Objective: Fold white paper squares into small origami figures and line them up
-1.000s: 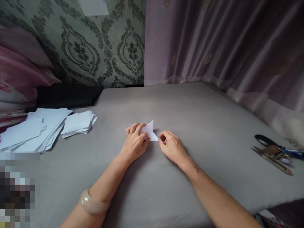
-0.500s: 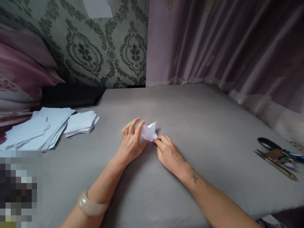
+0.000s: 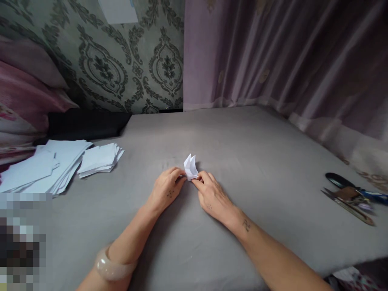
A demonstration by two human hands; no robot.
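Note:
A small folded piece of white paper (image 3: 190, 166) stands just above the grey cloth surface, with two pointed flaps upward. My left hand (image 3: 168, 186) pinches its lower left side between thumb and fingers. On the other side, my right hand (image 3: 214, 194) grips the lower right corner with thumb and forefinger. The fingertips partly hide the paper's bottom edge.
At the left lie a stack of small white paper squares (image 3: 98, 160) and larger white sheets (image 3: 65, 155), with a black folded item (image 3: 89, 124) behind. Scissors (image 3: 348, 208) and a blue-handled tool (image 3: 376, 197) lie at the far right. A purple curtain (image 3: 236, 56) hangs behind.
My left fingers, raised and spread before, have come down and closed on the paper's left side. The paper's flaps now stand upright and closer together. My right hand keeps its hold.

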